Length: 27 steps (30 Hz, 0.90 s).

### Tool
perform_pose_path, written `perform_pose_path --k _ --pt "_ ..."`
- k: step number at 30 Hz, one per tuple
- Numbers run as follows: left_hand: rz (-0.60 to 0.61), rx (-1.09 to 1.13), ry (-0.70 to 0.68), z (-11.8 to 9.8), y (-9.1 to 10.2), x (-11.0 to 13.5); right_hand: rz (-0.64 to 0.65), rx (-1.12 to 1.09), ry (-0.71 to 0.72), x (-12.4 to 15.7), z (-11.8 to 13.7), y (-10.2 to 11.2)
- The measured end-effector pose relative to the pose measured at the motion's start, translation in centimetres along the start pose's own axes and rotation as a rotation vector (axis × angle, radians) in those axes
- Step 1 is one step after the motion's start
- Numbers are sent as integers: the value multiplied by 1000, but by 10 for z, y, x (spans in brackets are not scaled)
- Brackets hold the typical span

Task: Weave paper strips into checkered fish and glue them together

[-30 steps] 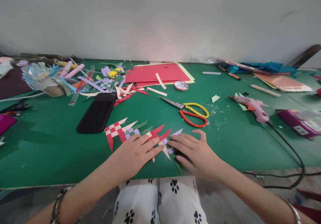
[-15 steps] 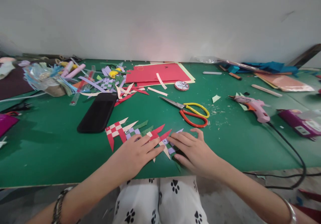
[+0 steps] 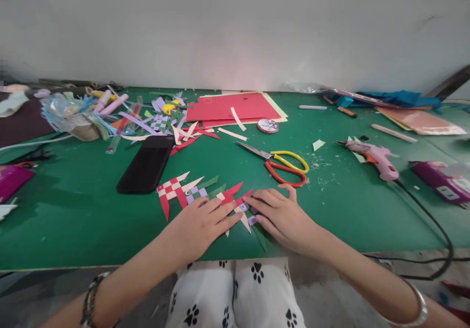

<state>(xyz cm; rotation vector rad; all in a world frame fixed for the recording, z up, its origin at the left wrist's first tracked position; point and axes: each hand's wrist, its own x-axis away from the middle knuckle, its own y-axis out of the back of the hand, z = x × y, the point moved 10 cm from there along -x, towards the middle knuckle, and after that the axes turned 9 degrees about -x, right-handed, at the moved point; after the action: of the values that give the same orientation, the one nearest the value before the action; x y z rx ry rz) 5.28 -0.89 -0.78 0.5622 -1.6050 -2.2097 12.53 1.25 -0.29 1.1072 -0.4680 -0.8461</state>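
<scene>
A row of woven paper fish lies near the table's front edge. At its left end is a red-and-cream checked fish (image 3: pixel 171 188) with pointed fins, overlapped by a purple-and-green fish (image 3: pixel 197 194) with an eye. My left hand (image 3: pixel 200 225) rests flat over the middle of the row, fingers stretched to the right across a red-and-cream fish (image 3: pixel 232 192). My right hand (image 3: pixel 284 215) lies with fingers extended over the right-end fish (image 3: pixel 252 220), which is purple and green with an eye and partly hidden. The two hands' fingertips nearly meet.
Yellow-and-red-handled scissors (image 3: pixel 286 164) lie beyond my right hand, and a black phone (image 3: pixel 147 164) lies beyond my left. Red paper sheets (image 3: pixel 235 106), paper strips (image 3: pixel 176 122) and a round tin (image 3: pixel 268 126) are farther back. A corded pink glue gun (image 3: pixel 380 159) is at right.
My right hand has shifted slightly at the right-end fish, and more of its purple and green part shows. My left hand stays in place. The view has moved a little.
</scene>
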Motion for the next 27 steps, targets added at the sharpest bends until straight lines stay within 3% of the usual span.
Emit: perform_pose_path --k 12,21,24,27 --pt "-62 -18 -2 0 5 -1 -74 -20 27 4 2 3" --pt "-94 34 22 1 10 -7 -6 -46 7 -3 3 0" --pt "-89 119 49 11 21 -9 -60 -162 -41 -4 -4 5" --pt "-144 265 250 49 42 3 -119 -267 -116 -2 -15 9"
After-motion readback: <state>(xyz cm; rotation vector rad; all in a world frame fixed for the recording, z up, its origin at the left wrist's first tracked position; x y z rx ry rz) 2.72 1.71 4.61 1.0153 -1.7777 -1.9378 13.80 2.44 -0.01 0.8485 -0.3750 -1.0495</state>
